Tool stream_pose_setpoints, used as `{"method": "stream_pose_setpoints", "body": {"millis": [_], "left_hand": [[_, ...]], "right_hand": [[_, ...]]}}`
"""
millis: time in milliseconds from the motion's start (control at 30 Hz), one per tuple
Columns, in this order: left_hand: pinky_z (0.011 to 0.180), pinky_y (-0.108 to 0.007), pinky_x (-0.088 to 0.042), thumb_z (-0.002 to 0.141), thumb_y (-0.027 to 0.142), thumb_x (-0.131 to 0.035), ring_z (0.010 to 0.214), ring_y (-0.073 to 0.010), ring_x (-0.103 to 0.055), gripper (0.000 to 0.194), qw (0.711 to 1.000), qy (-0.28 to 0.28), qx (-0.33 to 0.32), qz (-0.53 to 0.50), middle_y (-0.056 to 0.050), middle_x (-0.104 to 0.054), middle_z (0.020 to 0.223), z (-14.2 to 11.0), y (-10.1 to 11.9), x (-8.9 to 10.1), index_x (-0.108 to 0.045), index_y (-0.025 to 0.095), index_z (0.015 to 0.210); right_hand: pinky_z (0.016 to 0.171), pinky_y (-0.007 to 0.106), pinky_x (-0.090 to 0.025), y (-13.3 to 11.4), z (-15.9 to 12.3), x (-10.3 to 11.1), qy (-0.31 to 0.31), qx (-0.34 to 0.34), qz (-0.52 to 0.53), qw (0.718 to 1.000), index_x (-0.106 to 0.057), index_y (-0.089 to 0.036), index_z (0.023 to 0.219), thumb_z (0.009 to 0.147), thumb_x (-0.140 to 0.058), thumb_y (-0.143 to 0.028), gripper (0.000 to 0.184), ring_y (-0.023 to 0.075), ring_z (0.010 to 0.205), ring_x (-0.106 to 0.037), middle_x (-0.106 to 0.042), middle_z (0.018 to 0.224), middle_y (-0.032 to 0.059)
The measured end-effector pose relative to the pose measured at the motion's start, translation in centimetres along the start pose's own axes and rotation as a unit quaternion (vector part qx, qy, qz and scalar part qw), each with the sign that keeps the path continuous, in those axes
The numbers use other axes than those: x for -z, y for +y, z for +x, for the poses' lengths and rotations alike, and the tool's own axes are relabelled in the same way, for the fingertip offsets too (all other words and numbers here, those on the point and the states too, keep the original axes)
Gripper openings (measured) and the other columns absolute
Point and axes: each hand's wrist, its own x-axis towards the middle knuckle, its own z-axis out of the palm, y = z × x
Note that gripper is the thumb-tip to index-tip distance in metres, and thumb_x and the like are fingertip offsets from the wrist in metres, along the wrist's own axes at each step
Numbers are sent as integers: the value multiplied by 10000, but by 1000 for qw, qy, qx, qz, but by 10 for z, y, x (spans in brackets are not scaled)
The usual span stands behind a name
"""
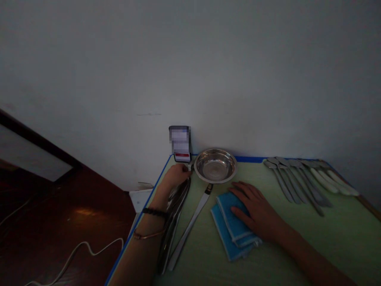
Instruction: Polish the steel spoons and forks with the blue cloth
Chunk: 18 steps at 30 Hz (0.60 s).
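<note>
My left hand (pixel 176 174) rests at the far left of the green table (pixel 327 238), fingers curled over the top ends of a bundle of metal cutlery (pixel 174 210) lying along my forearm. One knife (pixel 192 224) lies apart beside that bundle, its tip near a round steel bowl (pixel 215 165). My right hand (pixel 256 210) lies flat with fingers spread on a folded blue cloth (pixel 230 230) in front of the bowl.
A row of several spoons and knives (pixel 300 178) is laid out at the back right. A small dark phone-like device (pixel 180 143) leans on the white wall behind the bowl. A white cable (pixel 77 254) runs over the dark wooden floor on the left.
</note>
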Motion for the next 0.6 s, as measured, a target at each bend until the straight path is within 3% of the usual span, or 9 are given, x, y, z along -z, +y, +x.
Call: {"method": "stream_pose_setpoints", "body": {"millis": [167, 400, 600], "left_hand": [[780, -395, -486, 857, 297, -509, 940, -206, -563, 300, 999, -19, -11, -41, -77, -545, 1116, -1, -3, 5, -515, 146, 1117], [760, -387, -493, 858, 309, -508, 911, -201, -571, 297, 992, -22, -33, -121, -68, -558, 1086, -16, -4, 28, -524, 137, 1100], [648, -256, -487, 863, 336, -452, 706, -144, -617, 244, 979, 40, -77, -183, -35, -611, 772, -25, 1, 40, -554, 114, 852]], "right_hand": [[1031, 474, -276, 1, 0, 0, 6, 8, 3, 1000, -429, -220, 1278, 860, -381, -463, 485, 245, 1231, -332, -428, 1317, 90], [1031, 466, -279, 1, 1, 1, 6, 6, 3, 1000, -436, -219, 1271, 858, -383, -461, 482, 244, 1225, -338, -434, 1310, 90], [1036, 459, -276, -1, 1, 2, 2, 3, 3, 1000, -434, -209, 1266, 854, -400, -445, 476, 245, 1228, -334, -435, 1307, 92]]}}
